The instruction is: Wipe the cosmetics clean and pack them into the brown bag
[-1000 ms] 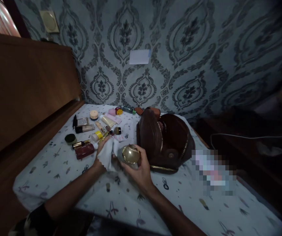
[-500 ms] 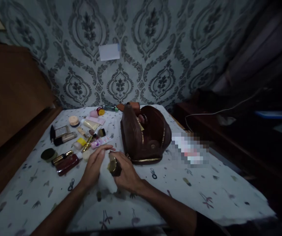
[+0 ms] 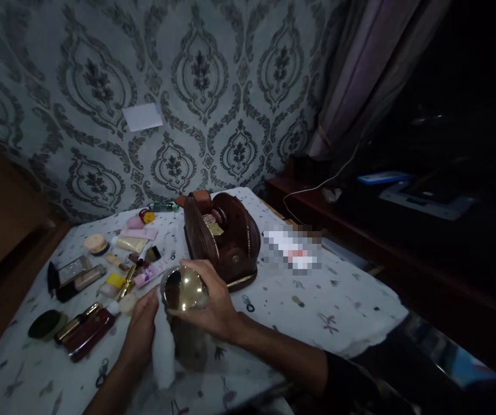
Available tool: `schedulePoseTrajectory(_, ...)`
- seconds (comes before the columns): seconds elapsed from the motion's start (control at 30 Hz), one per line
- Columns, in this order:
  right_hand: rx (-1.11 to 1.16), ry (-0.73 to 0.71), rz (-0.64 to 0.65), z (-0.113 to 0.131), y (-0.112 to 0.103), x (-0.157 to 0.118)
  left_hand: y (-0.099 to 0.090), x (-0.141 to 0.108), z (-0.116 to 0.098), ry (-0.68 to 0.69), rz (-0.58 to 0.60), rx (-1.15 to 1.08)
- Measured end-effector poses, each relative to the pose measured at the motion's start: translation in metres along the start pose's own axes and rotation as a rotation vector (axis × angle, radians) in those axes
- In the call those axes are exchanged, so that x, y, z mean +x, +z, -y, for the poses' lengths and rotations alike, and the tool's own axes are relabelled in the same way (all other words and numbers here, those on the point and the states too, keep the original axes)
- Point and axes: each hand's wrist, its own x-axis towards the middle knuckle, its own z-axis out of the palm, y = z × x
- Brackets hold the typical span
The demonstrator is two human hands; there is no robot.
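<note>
A round container with a shiny gold face is gripped in my right hand, thumb and fingers around its edge. White cloth or tissue hangs from my left hand, pressed against the container's left side. Just behind my right hand stands a brown leather bag, unzipped, with small items inside. Left of my hands lie a dark red case, a gold and black tube, a dark round item and a pink-and-white tube.
More cosmetics spread over the left of the patterned cloth, including an open compact and a round jar. A pixelated patch covers something right of the bag. A dark red ledge runs along the right, with a cable.
The view has swung right, shifting the scene left. The container has turned in my right hand, so its gold face now shows fully. The white cloth hangs lower beside it.
</note>
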Motion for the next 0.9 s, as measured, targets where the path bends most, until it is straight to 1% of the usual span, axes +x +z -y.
schedulePoseTrajectory(0.07, 0.023, 0.054, -0.04, 0.01, -0.017, 0.012, 0.0, -0.002, 0.0, -0.03, 0.043, 0.001)
schedulePoseTrajectory(0.13, -0.011, 0.055, -0.075, 0.019, -0.039, 0.03, -0.002, -0.002, 0.0, -0.039, 0.077, 0.019)
schedulePoseTrajectory(0.17, -0.051, 0.059, -0.102, 0.021, -0.051, 0.041, -0.003, -0.002, 0.0, -0.035, 0.075, 0.02)
schedulePoseTrajectory(0.23, -0.166, 0.114, -0.12, 0.022, -0.073, 0.064, -0.004, -0.001, -0.002, -0.017, 0.038, 0.013)
schedulePoseTrajectory(0.27, -0.201, 0.133, -0.118, 0.02, -0.082, 0.075, -0.005, 0.0, -0.002, -0.007, 0.018, 0.007)
schedulePoseTrajectory(0.37, -0.322, 0.187, -0.008, 0.008, -0.099, 0.102, -0.007, 0.002, -0.003, 0.001, -0.007, 0.001)
schedulePoseTrajectory(0.5, -0.547, 0.3, 0.191, -0.006, -0.103, 0.121, -0.009, 0.005, 0.001, -0.043, -0.08, -0.007)
schedulePoseTrajectory(0.57, -0.635, 0.328, 0.283, -0.009, -0.102, 0.126, -0.01, 0.007, 0.005, -0.062, -0.036, -0.024)
schedulePoseTrajectory(0.67, -0.764, 0.344, 0.412, -0.016, -0.101, 0.129, -0.011, 0.009, 0.009, -0.066, 0.077, -0.037)
schedulePoseTrajectory(0.73, -0.809, 0.349, 0.458, -0.024, -0.098, 0.129, -0.011, 0.009, 0.01, -0.058, 0.105, -0.025)
schedulePoseTrajectory(0.8, -0.805, 0.341, 0.474, -0.034, -0.094, 0.127, -0.01, 0.009, 0.009, -0.052, 0.108, -0.009)
schedulePoseTrajectory(0.83, -0.754, 0.339, 0.433, -0.04, -0.09, 0.126, -0.01, 0.009, 0.008, -0.049, 0.102, -0.002)
schedulePoseTrajectory(0.9, -0.59, 0.337, 0.255, -0.049, -0.081, 0.123, -0.009, 0.008, 0.005, -0.041, 0.089, 0.015)
